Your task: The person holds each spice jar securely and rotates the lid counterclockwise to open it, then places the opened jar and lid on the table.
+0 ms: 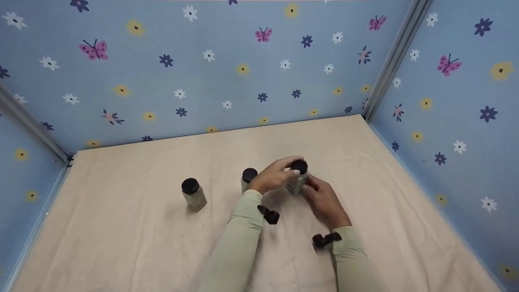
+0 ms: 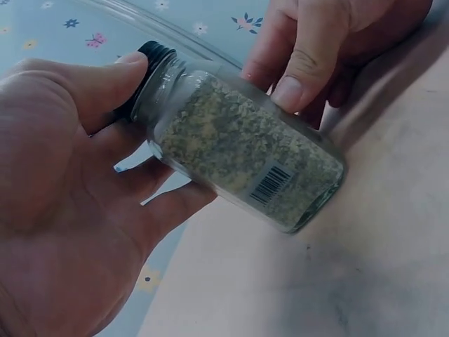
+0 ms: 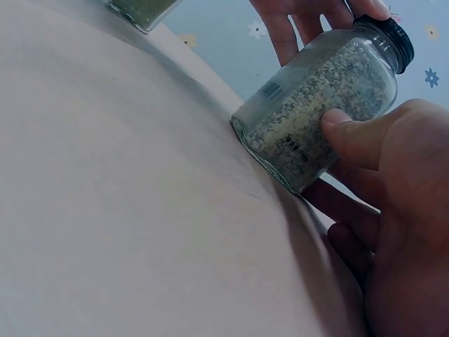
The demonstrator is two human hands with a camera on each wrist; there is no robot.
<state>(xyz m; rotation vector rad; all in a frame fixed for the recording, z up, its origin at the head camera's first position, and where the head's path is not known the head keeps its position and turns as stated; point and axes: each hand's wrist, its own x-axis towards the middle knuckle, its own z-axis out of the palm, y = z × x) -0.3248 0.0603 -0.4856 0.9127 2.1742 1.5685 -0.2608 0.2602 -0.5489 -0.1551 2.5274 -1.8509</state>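
Both hands are on one glass spice jar [image 1: 298, 182] with a black lid and flaky green-beige contents. My left hand [image 1: 277, 175] grips it around the lid and neck, thumb against the lid's side. Lower down, my right hand [image 1: 324, 199] pinches the glass body, its thumb [image 3: 344, 130] lying flat on one face. A small barcode label [image 2: 270, 184] shows near the base in the left wrist view. Beside my left wrist stands a second black-lidded jar [image 1: 249, 175], partly hidden by that hand. Farther left, a third jar [image 1: 194, 196] stands upright on the cloth.
A beige cloth [image 1: 121, 227] covers the table. Blue panels [image 1: 227, 81] with flowers and butterflies rise behind and at both sides, joined by grey metal posts [image 1: 395, 61]. Each sleeved wrist carries a small black camera mount [image 1: 268, 215].
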